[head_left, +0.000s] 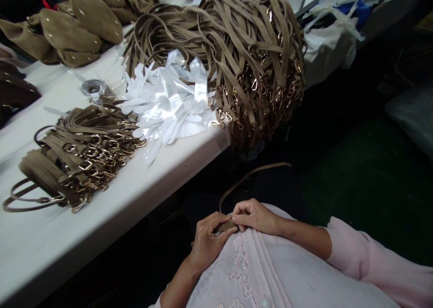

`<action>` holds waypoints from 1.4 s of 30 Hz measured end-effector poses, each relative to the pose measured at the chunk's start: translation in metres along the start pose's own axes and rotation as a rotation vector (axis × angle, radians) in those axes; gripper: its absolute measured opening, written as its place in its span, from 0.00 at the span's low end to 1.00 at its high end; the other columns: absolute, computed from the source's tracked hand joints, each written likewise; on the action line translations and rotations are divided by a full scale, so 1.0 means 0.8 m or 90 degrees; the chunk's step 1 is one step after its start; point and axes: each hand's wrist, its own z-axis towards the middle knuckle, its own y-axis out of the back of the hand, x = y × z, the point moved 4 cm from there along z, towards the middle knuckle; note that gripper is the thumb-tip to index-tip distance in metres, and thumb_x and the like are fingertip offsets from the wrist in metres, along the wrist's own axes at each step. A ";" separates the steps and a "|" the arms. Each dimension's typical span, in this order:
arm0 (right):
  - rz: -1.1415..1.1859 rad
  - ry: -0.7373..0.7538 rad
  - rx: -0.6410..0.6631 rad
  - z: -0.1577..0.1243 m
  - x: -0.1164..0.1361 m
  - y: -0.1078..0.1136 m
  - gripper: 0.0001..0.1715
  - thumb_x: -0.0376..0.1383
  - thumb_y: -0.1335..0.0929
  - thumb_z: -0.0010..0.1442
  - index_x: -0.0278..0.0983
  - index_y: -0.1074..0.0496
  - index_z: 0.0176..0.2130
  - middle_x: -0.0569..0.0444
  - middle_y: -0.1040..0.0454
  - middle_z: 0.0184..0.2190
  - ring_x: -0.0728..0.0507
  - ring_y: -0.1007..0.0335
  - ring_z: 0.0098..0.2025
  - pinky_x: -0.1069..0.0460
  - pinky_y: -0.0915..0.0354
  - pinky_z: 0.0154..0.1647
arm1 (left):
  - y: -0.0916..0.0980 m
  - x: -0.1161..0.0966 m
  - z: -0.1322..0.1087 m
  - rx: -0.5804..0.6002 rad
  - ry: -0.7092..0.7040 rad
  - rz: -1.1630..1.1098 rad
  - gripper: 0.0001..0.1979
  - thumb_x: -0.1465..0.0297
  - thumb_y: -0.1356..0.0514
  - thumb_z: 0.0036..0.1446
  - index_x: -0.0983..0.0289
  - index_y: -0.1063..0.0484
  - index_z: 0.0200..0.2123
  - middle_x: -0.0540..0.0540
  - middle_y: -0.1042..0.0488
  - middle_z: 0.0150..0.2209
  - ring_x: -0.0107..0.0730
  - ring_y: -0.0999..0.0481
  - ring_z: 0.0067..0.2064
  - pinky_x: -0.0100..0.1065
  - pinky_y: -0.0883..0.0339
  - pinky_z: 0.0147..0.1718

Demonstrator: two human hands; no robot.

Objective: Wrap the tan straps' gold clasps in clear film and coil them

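Close to my body, below the table edge, both hands meet on a brown strap [227, 226]. My left hand [207, 239] grips it between thumb and fingers, closed around a folded, wider part. The fingertips of my right hand [254, 215] are pinched together on the same strap, touching its right end. A thin loose length of the strap curves up and to the right from between the hands. My fingers cover much of the held part, so its details and any fitting there are hidden.
On the white table [176, 172] lies a bundle of short straps with gold clasps [84, 154]. Clear plastic pieces [172, 100] and a large heap of long straps [237, 51] overhang the corner. Brown bags [77, 28] and a small coil [94, 88] sit behind.
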 end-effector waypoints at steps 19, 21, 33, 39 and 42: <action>0.008 -0.006 -0.040 -0.003 -0.002 0.005 0.28 0.56 0.33 0.58 0.33 0.31 0.31 0.63 0.39 0.14 0.54 0.49 0.16 0.57 0.52 0.19 | 0.005 0.001 0.001 -0.032 0.006 0.020 0.09 0.69 0.32 0.54 0.64 0.22 0.40 0.54 0.24 0.30 0.31 0.25 0.30 0.30 0.31 0.30; 0.026 -0.012 -0.030 -0.008 0.000 0.008 0.27 0.56 0.33 0.58 0.34 0.32 0.32 0.63 0.38 0.13 0.54 0.50 0.15 0.57 0.53 0.18 | 0.007 0.004 0.000 -0.036 0.025 0.023 0.10 0.68 0.32 0.54 0.64 0.22 0.39 0.53 0.24 0.30 0.31 0.25 0.30 0.30 0.32 0.29; 0.027 0.021 -0.032 0.000 -0.012 0.004 0.25 0.52 0.29 0.56 0.32 0.31 0.30 0.62 0.38 0.14 0.55 0.47 0.16 0.58 0.53 0.18 | -0.004 0.003 0.007 0.001 0.014 -0.041 0.09 0.68 0.32 0.54 0.63 0.21 0.39 0.53 0.24 0.30 0.30 0.25 0.30 0.29 0.32 0.29; -0.019 0.137 -0.115 0.010 0.007 0.009 0.25 0.50 0.27 0.54 0.34 0.29 0.40 0.56 0.27 0.29 0.55 0.40 0.21 0.58 0.44 0.20 | 0.006 0.005 0.017 -0.052 0.092 -0.036 0.09 0.66 0.33 0.55 0.62 0.21 0.39 0.53 0.21 0.33 0.32 0.23 0.32 0.30 0.29 0.32; -0.178 0.259 -0.099 0.004 0.030 0.009 0.32 0.46 0.23 0.50 0.39 0.28 0.52 0.53 0.24 0.44 0.49 0.28 0.36 0.56 0.33 0.38 | 0.009 0.012 0.010 -0.082 0.190 -0.099 0.11 0.64 0.34 0.56 0.62 0.22 0.41 0.54 0.20 0.37 0.35 0.20 0.36 0.30 0.26 0.36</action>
